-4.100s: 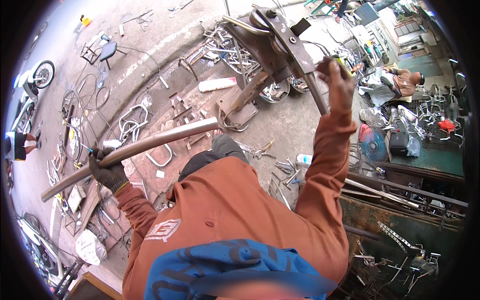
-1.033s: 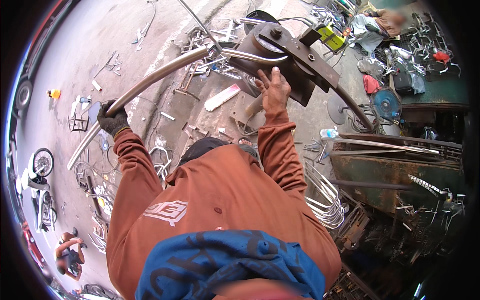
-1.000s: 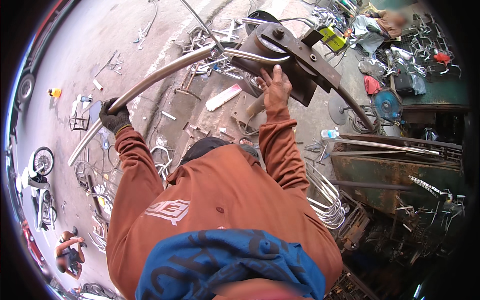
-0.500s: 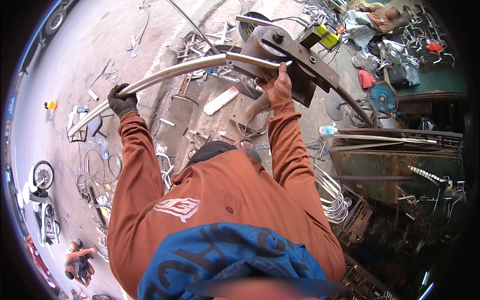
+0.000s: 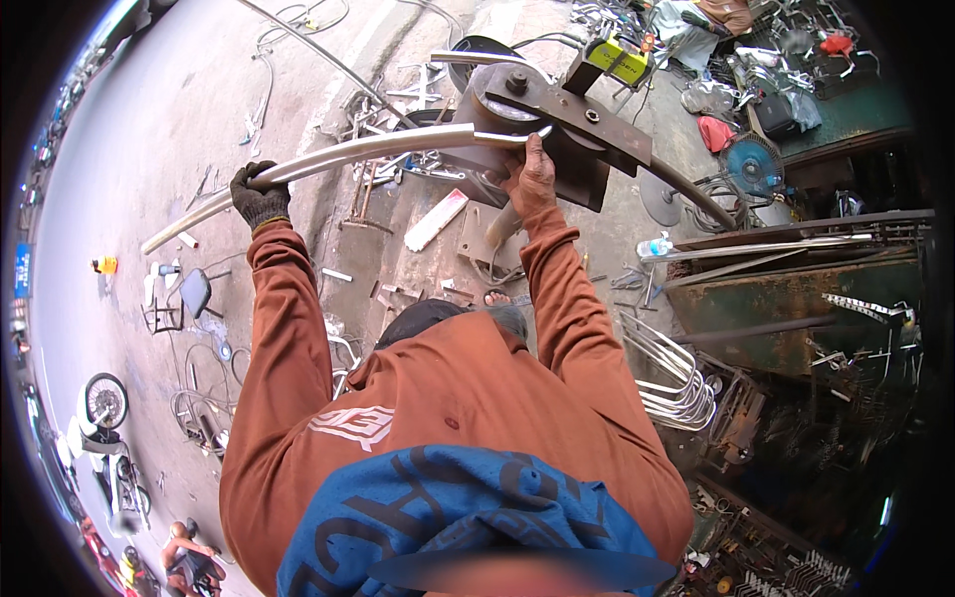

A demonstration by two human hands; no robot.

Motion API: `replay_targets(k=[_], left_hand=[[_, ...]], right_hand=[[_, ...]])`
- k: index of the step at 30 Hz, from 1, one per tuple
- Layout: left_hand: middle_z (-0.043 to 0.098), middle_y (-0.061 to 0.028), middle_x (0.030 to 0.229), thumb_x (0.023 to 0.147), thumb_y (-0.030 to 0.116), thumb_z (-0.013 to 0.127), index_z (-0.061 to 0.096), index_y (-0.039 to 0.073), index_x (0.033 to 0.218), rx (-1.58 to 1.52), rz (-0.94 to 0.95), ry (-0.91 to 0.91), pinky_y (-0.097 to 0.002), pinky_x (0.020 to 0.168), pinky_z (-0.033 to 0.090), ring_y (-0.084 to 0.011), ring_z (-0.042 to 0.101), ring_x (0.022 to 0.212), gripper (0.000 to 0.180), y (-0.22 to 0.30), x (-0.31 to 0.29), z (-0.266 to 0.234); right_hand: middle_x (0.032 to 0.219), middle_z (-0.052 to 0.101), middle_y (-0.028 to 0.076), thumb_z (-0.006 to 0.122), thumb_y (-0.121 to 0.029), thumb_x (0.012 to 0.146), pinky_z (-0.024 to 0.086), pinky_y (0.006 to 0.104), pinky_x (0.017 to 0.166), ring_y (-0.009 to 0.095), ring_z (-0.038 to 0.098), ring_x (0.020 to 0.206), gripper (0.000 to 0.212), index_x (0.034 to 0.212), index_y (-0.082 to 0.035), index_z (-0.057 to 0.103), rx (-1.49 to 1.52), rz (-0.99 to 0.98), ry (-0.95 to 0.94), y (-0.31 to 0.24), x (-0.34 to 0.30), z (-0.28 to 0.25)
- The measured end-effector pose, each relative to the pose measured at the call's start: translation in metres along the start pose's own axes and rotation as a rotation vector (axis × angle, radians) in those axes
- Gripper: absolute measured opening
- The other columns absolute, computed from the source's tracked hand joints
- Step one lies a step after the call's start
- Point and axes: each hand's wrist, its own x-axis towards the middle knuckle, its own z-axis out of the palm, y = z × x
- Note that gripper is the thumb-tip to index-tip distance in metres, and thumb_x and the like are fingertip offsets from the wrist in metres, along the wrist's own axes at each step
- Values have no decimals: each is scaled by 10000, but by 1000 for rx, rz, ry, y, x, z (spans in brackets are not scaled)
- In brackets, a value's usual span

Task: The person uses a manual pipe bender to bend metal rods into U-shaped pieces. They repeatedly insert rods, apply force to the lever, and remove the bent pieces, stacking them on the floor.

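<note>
Curved silver metal tubing (image 5: 368, 147) spans the space in front of me and looks like two lengths lying together. My left hand (image 5: 261, 194), in a dark knitted glove, is closed round its left part. Bare, my right hand (image 5: 530, 181) grips the right end, thumb on top and fingers partly hidden behind. That end lies close against a tube bender (image 5: 577, 114) with a round roller, a bolted steel bar and a long handle; I cannot tell whether they touch. Another silver tube (image 5: 446, 58) rests across the bender's far side.
A yellow-green machine (image 5: 619, 62) stands beyond the bender. To the right are a blue fan (image 5: 751, 164), a water bottle (image 5: 654, 246) and bent silver tubes (image 5: 671, 383). Metal scraps and cables lie on the ground. A motorcycle (image 5: 109, 428) and people (image 5: 189, 557) show at left.
My view has shifted a little. Both hands keep hold of the tubing, which sits slightly farther right relative to the bender. The people at lower left have changed position.
</note>
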Motion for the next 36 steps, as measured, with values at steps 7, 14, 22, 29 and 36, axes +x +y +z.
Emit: replay_targets(k=[7,14,22,29,36], left_hand=[[543,-49,637,706,135,578,527,80,688,37,-56,39,-368,692,533,-235,574,614,77,-1,-13,25],[549,-52,640,741,137,589,523,73,702,-13,-219,-36,-396,700,529,-239,567,626,100,-64,-21,52],[595,-89,716,786,119,604,563,40,808,-56,-232,-52,-458,812,526,-287,593,722,92,-57,-67,47],[660,-120,861,840,207,633,614,60,871,144,-423,-220,-490,818,499,-291,622,840,152,-48,-63,33],[592,-61,811,826,301,676,600,126,893,186,-575,-101,-405,729,503,-202,572,806,202,-25,-95,42]], right_hand=[[998,636,69,461,-361,993,566,297,556,175,662,889,361,1121,-41,570,-295,-154,273,2,-22,7],[1035,621,66,471,-280,991,541,340,700,193,646,931,314,1188,-46,545,-260,78,231,36,-109,-39],[1130,595,110,540,-346,963,521,365,794,213,626,979,424,1227,-15,513,-82,331,-19,69,-164,3],[1082,571,94,674,-454,855,488,421,844,223,568,988,526,1179,-68,526,269,144,-157,116,-56,131],[1146,573,111,468,-602,924,480,469,861,272,573,988,618,1275,-94,481,486,-1,133,156,27,198]])
